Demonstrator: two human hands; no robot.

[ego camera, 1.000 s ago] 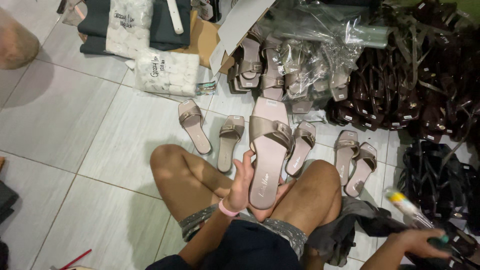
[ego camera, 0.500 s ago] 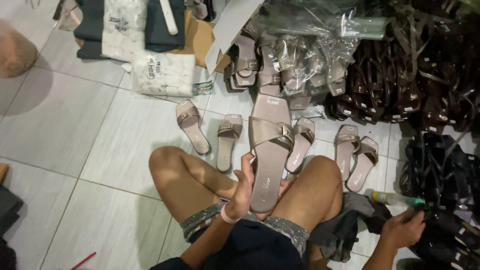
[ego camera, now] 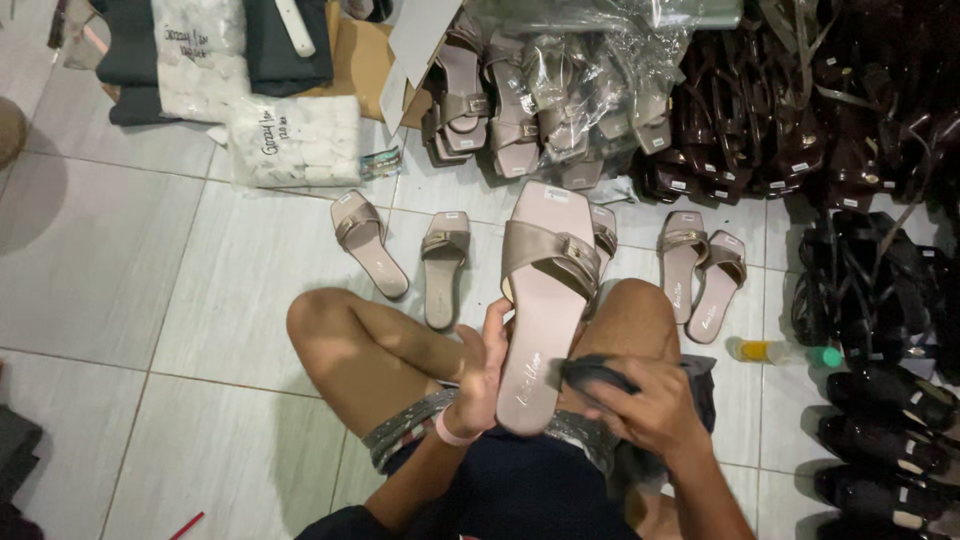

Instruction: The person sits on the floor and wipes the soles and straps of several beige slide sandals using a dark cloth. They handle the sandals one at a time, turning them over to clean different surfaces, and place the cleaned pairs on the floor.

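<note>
- Holding one taupe sandal upright over the lap, left hand clasped on its left edge, sole facing the camera.
- Right hand: fingers clenched on one dark cloth, pressed against the sandal's right edge near the heel.
- Floor, loose taupe sandals: two left of the held one, two to its right, one more partly hidden behind it.
- One small bottle, yellow with a green cap, lying on the floor right of the knee.
- Bagged taupe sandals piled at the top; dark sandals heaped to the right, too many to count.
- Two white padded packs at top left.
</note>
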